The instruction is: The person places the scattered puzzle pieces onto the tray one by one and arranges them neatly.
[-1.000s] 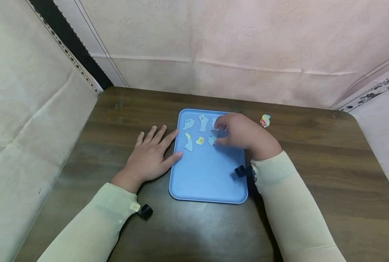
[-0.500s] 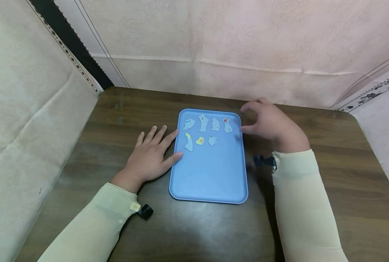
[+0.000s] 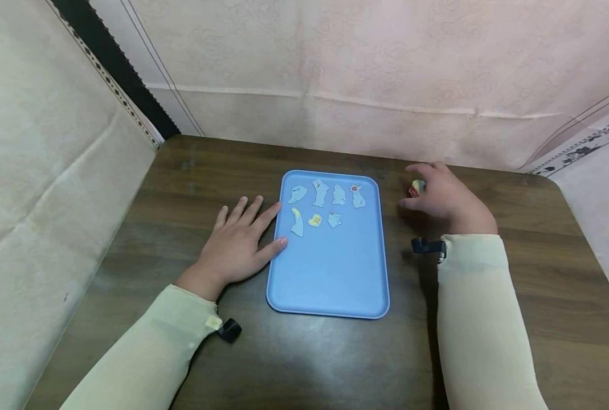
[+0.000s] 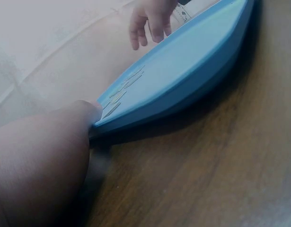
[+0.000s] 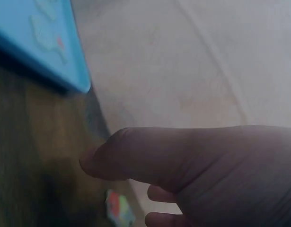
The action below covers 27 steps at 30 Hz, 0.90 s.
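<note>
A blue tray (image 3: 330, 273) lies on the table. On its far half are several small pale-blue cut-out pieces, among them one with a red patch (image 3: 358, 197) and a small yellow one (image 3: 315, 220). My left hand (image 3: 234, 247) is spread beside the tray, its thumb and index finger touching the left rim. Beyond the tray's right side, my right hand (image 3: 448, 196) hovers over a small red, yellow and green piece (image 3: 415, 188). In the right wrist view this colourful piece (image 5: 118, 208) lies on the table below the fingers, apart from them; thumb and index finger are parted.
The dark wooden table (image 3: 330, 364) extends around the tray. A pale patterned cloth (image 3: 335, 74) hangs behind the table's far edge, with more cloth (image 3: 53, 142) at the left. Both wrists bear dark straps with small cameras.
My right hand has moved from over the tray's upper right pieces, out to the right, to the colourful piece. A pale piece with a red patch shows uncovered. The left hand has stayed put.
</note>
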Available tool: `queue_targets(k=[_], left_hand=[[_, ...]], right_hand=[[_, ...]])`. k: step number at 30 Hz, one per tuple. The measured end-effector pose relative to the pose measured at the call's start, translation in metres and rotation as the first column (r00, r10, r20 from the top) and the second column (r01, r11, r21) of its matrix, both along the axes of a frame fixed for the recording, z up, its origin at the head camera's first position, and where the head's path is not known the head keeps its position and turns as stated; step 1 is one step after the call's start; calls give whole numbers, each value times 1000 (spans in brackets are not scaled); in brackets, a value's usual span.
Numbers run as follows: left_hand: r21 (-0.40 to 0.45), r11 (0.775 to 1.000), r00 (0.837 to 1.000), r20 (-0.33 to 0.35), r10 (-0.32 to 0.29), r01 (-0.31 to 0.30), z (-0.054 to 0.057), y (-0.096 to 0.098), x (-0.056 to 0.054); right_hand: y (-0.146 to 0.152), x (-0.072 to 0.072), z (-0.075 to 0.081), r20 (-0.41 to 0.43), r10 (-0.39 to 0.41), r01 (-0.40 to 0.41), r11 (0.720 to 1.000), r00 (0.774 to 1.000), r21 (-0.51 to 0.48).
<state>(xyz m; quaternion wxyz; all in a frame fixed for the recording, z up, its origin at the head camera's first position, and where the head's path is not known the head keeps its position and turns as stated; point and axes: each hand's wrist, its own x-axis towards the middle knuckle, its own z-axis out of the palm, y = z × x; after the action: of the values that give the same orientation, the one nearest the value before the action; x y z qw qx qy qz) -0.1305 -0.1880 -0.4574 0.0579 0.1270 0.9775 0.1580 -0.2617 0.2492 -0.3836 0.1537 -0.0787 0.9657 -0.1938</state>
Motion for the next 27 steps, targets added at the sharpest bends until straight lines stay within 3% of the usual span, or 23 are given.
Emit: queue_targets(k=[13, 27], left_hand=[[4, 1000, 1000, -19, -4, 4, -2, -1, 0], [8, 1000, 1000, -18, 0, 0, -2, -1, 0]], right_hand=[[18, -11, -22, -14, -51, 52, 998, 999, 21], [22, -13, -30, -40, -113, 112, 993, 993, -24]])
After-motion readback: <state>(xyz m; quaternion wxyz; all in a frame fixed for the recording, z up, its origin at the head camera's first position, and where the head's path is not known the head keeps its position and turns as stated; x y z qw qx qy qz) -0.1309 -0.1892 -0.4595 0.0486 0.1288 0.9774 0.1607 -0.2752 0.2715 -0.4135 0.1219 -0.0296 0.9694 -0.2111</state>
